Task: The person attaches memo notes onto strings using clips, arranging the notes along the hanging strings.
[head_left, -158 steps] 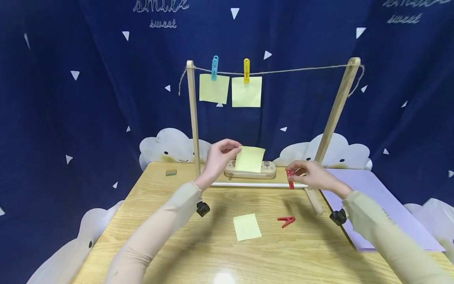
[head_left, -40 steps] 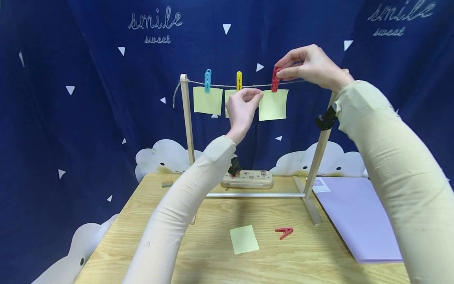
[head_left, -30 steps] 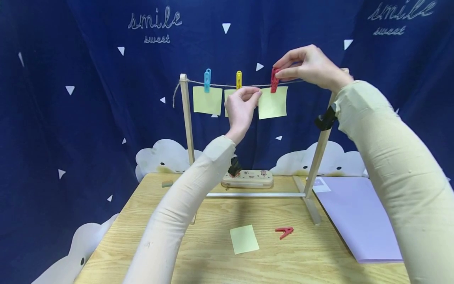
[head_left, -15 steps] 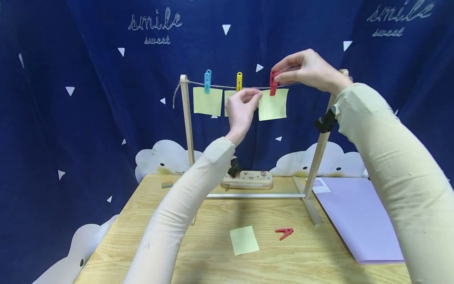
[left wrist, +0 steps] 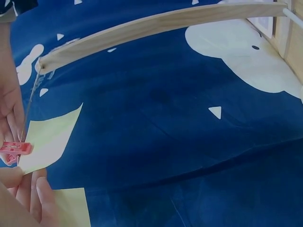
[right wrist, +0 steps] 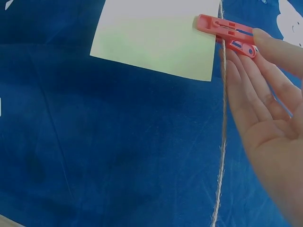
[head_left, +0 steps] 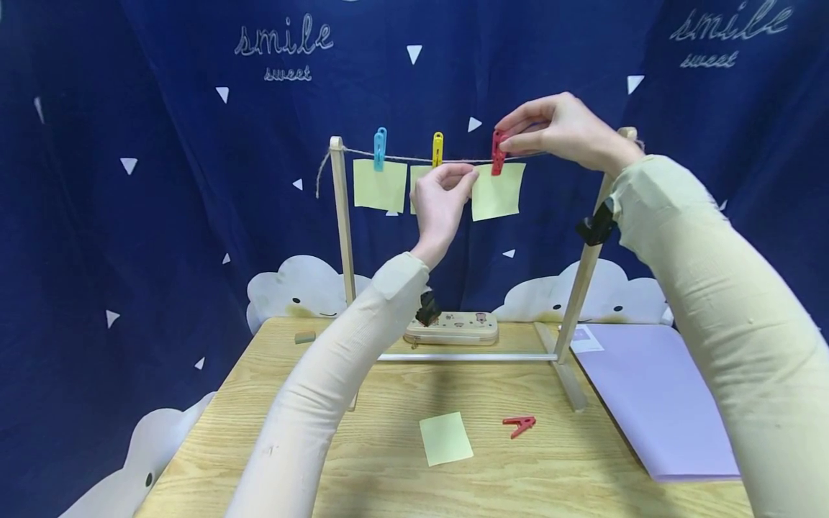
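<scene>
My right hand (head_left: 563,133) pinches the handles of a red clothespin (head_left: 497,152) at the twine (right wrist: 223,123). The clothespin's nose lies over the top edge of a yellow sticky note (head_left: 497,194). That note's upper left corner is pinched between the thumb and fingers of my left hand (head_left: 442,205). In the left wrist view the note's far side curls out from the twine. Left along the line, a blue clothespin (head_left: 380,149) holds one note (head_left: 380,188) and a yellow clothespin (head_left: 437,148) holds another, partly hidden behind my left hand.
Wooden posts (head_left: 343,216) carry the twine, with a white bar (head_left: 466,357) low between them. On the table (head_left: 388,460) lie a sticky note (head_left: 447,438) and a red clothespin (head_left: 519,426). Behind are a pencil case (head_left: 460,329), a small block (head_left: 305,337) and a purple folder (head_left: 654,403).
Both hands have risen from low over the table to the twine with the note and red clothespin. In the last second the right hand and clothespin shifted slightly down and left.
</scene>
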Motion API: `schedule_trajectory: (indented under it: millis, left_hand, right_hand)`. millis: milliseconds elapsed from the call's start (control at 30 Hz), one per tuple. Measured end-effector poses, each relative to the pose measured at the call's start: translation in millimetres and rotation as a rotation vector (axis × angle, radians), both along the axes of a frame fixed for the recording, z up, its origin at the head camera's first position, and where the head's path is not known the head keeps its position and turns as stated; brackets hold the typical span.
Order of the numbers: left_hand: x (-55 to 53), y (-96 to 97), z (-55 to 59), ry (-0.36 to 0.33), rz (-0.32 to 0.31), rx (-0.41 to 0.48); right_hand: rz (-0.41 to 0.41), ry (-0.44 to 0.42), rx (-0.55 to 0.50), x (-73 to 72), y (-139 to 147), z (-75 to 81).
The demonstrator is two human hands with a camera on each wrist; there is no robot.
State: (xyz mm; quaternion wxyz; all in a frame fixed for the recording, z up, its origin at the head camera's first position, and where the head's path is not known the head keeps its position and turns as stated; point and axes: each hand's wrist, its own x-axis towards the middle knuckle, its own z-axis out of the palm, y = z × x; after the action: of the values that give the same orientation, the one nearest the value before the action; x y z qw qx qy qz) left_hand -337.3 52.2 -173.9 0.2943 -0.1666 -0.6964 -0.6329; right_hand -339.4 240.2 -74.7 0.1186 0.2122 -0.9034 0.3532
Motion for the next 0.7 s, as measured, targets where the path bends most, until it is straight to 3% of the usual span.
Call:
schedule_trajectory:
  millis: [200,467,700]
  left_hand:
    - [0.7,-2.2,-4.3,-0.002,-0.003,-0.006]
    - [2.6,-4.8,-17.9,0.005,-0.042,0.006]
    - [2.8,-8.4,-28.3,-0.015,-0.042,0.007]
  right_hand:
    - [-0.013,0.008,0.034,1.1,-1,-0.7]
    - [-0.03,0.002,0.06,1.8,-3,-2.1]
    - [-0.058,0.006,0.092,2.5,-3,-1.3]
